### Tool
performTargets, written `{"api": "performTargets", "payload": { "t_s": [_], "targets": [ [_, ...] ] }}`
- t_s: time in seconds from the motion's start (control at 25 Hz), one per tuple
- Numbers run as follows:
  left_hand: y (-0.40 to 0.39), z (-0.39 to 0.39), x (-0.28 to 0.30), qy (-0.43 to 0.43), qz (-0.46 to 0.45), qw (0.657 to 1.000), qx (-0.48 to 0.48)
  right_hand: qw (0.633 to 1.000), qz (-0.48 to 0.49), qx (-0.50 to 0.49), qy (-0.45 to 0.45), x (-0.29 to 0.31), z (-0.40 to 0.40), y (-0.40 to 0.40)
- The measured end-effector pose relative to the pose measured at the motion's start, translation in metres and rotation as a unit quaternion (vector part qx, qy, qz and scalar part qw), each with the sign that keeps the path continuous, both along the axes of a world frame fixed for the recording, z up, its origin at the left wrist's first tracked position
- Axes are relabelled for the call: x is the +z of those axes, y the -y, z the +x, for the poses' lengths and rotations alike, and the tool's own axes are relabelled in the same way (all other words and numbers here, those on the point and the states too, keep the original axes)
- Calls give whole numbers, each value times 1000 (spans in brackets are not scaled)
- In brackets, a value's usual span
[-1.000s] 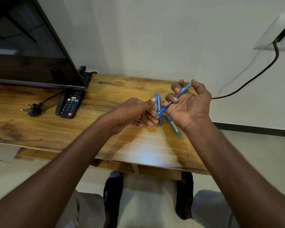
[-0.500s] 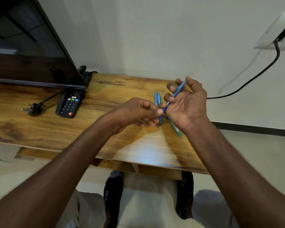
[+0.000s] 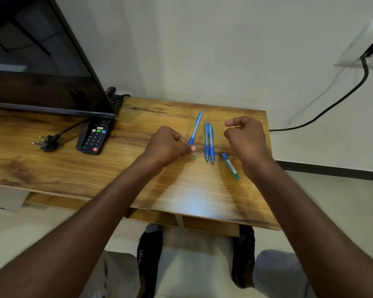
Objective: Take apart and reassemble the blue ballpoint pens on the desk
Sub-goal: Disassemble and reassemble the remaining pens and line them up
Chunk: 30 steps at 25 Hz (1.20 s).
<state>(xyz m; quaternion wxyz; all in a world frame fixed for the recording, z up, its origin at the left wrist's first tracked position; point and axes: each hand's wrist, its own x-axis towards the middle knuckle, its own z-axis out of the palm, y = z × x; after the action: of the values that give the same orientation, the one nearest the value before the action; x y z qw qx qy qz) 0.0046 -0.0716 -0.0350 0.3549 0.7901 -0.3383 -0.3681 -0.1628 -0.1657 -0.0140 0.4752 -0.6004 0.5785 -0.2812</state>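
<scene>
Sitting at a wood-grain laminate desk (image 3: pixel 63 168), we work through a set of slim blue plastic ballpoint pens. Starting at the left, a large dark flat screen (image 3: pixel 37 61) leans over the desktop, with a black three-pin plug (image 3: pixel 46 143) on its cord and a black remote control with coloured buttons (image 3: pixel 95 136) lying just in front of it, well apart from the work.

Our left hand (image 3: pixel 167 146) is curled, thumb and fingers pinching the tip end of one blue pen (image 3: pixel 196 127), whose barrel slants away toward the wall. We judge the grip is at the tip so the nose piece can be twisted off or on.

Just to the right, two more blue pens (image 3: pixel 208 143) lie touching, side by side, tips toward us, seemingly lined up to wait their turn. Beside them rests a small blue-green rectangular plastic case (image 3: pixel 230 166), tilted, near our right wrist.

Our right hand (image 3: pixel 246 138) hovers above the desk with fingers loosely curled; we see nothing in it, though a very small part could be hidden inside.

Beyond, a plain off-white wall rises behind the desk, a black cable (image 3: pixel 332 104) trails from a white wall fitting (image 3: pixel 360 48), and pale floor tiles show below, where our black shoes (image 3: pixel 149 259) rest.
</scene>
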Motion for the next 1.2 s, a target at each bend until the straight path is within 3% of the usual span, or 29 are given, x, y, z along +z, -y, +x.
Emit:
{"api": "performTargets", "payload": {
  "t_s": [0.2, 0.44, 0.84, 1.2],
  "targets": [
    [1, -12, -9, 75, 37, 996, 26, 970, -79, 112, -200, -8, -4, -2],
    [2, -22, -9, 158, 56, 986, -14, 925, -96, 185, -317, -19, -13, 2],
    [6, -30, -17, 211, 30, 971, -105, 918, -108, 173, -340, -28, -19, 7],
    [7, -27, -19, 209, 23, 971, -112, 918, -101, 161, -349, -30, -21, 12]
  ]
}}
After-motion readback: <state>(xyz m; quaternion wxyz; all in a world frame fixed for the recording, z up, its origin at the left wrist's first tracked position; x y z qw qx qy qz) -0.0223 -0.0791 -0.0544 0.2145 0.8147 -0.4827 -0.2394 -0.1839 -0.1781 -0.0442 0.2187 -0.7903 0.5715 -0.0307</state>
